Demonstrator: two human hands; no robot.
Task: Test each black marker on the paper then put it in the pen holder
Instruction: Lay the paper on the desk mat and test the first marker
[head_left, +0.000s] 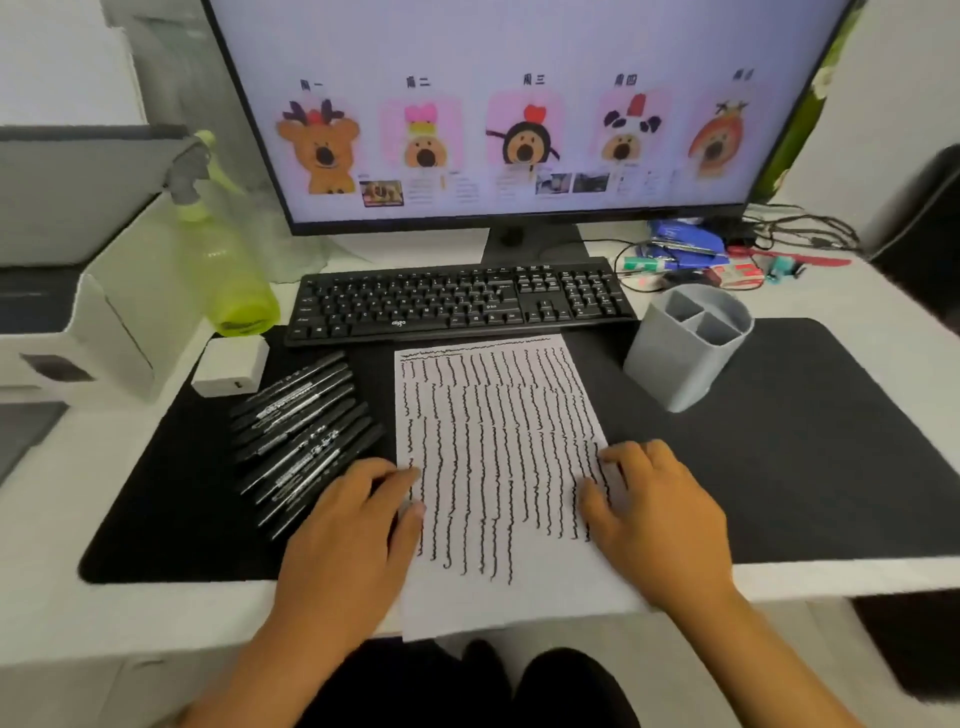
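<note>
Hands, left (345, 525) and right (657, 512), fingers relaxed flat, pin paper (498, 431) overhanging desk edge (831, 577).

My left hand (347, 525) covers the near ends of the black markers (304, 439) left of the paper (498, 467), and their printed labels blur. The paper's near edge hangs past the desk, hiding my lap. Beyond the paper, the monitor (519, 104) is cut off at the top, and its small text is unreadable.
</note>
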